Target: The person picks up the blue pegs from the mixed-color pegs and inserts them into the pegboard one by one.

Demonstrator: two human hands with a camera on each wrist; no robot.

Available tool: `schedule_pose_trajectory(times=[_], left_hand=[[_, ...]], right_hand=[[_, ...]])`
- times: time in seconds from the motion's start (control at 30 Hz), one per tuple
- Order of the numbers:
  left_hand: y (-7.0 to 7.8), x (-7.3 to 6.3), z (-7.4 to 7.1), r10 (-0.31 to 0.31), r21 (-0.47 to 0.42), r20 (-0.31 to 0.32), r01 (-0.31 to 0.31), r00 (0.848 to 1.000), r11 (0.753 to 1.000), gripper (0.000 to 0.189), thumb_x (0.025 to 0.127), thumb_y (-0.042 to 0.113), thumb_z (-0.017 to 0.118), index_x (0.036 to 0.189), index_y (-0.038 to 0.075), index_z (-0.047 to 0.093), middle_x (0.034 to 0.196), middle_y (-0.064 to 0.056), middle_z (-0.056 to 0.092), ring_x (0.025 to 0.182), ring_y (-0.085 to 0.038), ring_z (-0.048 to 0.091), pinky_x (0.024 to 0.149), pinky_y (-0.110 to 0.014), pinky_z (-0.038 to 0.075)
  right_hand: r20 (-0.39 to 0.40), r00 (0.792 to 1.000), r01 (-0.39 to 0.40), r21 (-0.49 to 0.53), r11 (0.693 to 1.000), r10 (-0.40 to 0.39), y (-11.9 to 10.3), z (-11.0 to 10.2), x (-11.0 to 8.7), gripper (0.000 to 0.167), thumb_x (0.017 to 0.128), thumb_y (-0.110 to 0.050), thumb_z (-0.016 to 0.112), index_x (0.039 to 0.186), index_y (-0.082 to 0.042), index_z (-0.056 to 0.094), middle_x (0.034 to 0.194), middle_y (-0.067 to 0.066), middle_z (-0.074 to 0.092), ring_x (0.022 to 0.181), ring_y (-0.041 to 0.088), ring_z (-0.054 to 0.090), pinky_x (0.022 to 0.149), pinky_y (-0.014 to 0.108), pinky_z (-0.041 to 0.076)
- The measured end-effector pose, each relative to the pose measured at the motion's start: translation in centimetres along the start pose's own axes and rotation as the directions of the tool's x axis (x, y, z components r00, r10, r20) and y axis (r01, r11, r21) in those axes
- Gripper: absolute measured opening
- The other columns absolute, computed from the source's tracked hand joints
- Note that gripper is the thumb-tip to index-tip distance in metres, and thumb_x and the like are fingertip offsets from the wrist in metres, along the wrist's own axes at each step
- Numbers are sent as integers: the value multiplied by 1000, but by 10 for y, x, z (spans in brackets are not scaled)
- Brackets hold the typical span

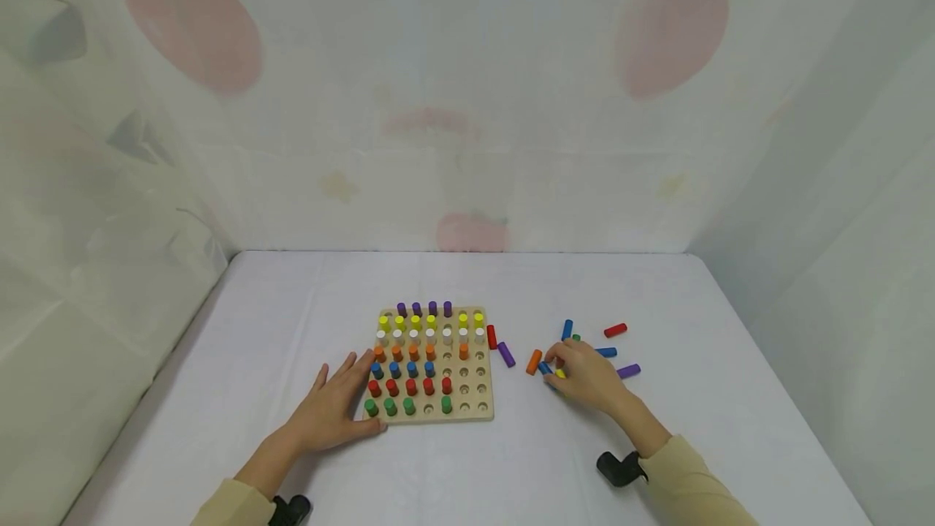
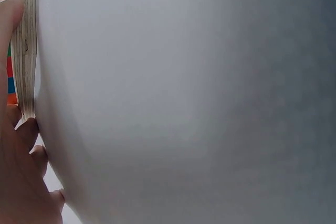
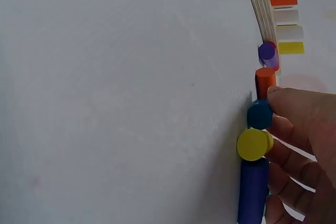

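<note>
A wooden pegboard [image 1: 472,398] lies on the table, with rows of purple, yellow, white, orange, blue, red and green pegs standing in it and bare holes mostly toward its right side. My left hand [image 1: 336,408] rests spread at the board's near left corner, thumb on the front edge and fingers along the left side. To the right of the board, my right hand [image 1: 588,376] pinches a blue peg [image 3: 260,115] between thumb and index finger, close to the tabletop. A yellow peg [image 3: 252,145] lies by its fingers, and an orange peg [image 1: 534,362] just left of them.
Loose pegs lie around the right hand: a red peg [image 1: 616,330], a purple peg [image 1: 629,371], a blue peg [image 1: 567,329] and a green one partly hidden. Another red peg [image 1: 492,337] and purple peg [image 1: 506,355] lie beside the board. Fabric walls enclose the white table [image 1: 329,282].
</note>
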State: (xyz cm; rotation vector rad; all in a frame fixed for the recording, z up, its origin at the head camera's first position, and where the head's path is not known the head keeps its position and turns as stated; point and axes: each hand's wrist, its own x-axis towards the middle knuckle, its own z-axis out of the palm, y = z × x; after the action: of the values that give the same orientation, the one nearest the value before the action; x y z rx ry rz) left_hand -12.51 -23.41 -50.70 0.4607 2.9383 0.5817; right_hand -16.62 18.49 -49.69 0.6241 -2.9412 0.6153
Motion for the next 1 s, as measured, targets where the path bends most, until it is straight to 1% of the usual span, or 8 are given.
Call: schedule_pose_trajectory(times=[0.1, 0.33, 0.63, 1.0], left_hand=[[1, 0, 0, -6, -3, 4, 6, 1000, 1000, 111, 63, 74, 62, 148, 17, 19, 150, -6, 30, 139, -33, 20, 108, -63, 6], [3, -1, -2, -12, -11, 12, 12, 1000, 1000, 111, 63, 72, 64, 148, 17, 19, 149, -6, 30, 139, -32, 20, 108, -62, 5], [2, -1, -1, -8, -12, 9, 8, 1000, 1000, 110, 64, 72, 63, 149, 18, 18, 149, -6, 31, 139, -32, 20, 108, -63, 5], [1, 0, -1, -4, -5, 5, 4, 1000, 1000, 111, 64, 73, 63, 148, 16, 19, 149, -7, 31, 139, -33, 21, 108, -63, 6]], right_hand=[[11, 1000, 7, 7, 1000, -7, -1, 2, 3, 22, 74, -24, 76, 91, -14, 66, 74, -7, 54, 66, 6, 45, 59, 17, 44], [59, 998, -25, 30, 999, 23, -1, 9, 12, 22, 76, -22, 75, 95, -16, 65, 74, -10, 50, 65, 5, 44, 58, 17, 42], [58, 998, -20, 62, 998, 16, -4, 10, 16, 20, 77, -15, 73, 95, -15, 64, 74, -7, 48, 65, 6, 43, 58, 18, 42], [58, 998, -14, 84, 996, 9, -5, 5, 15, 19, 78, -15, 72, 96, -14, 64, 78, -7, 51, 67, 7, 46, 60, 18, 44]])
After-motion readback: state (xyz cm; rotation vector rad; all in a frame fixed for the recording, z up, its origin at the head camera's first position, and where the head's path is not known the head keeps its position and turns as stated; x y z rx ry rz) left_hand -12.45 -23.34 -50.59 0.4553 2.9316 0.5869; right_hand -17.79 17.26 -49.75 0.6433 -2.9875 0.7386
